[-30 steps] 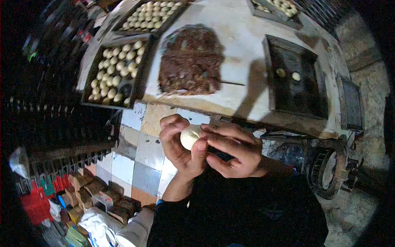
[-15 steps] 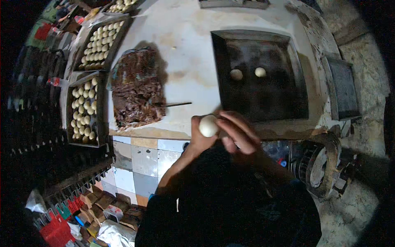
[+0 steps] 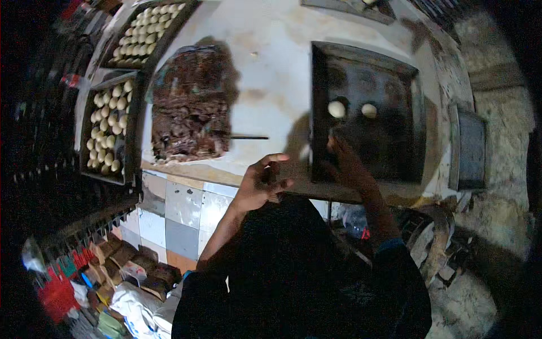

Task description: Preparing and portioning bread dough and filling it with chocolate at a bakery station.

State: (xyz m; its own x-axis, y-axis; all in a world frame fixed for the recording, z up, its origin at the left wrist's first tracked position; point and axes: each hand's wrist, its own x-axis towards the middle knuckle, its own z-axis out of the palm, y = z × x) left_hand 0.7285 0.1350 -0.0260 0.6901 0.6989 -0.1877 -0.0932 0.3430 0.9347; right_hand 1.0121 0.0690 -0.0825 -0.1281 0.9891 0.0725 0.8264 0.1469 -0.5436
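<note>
Hands (image 3: 261, 186) now apart, right (image 3: 349, 164) over tray (image 3: 389, 150) near dough balls (image 3: 336, 109), grip unclear.

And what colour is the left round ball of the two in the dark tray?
The left ball is pale cream, clearest in the head view.

At two o'clock, the dark tray (image 3: 389, 150) is looking like dull metal, its pale balls (image 3: 336, 109) showing smooth. At ten o'clock, the brown mass (image 3: 192, 107) is looking rough.

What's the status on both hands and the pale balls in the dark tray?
Left hand open, by near edge of table. Right hand open, over dark tray's near side. Two pale balls in tray, beyond right hand. No obstruction seen.
</note>
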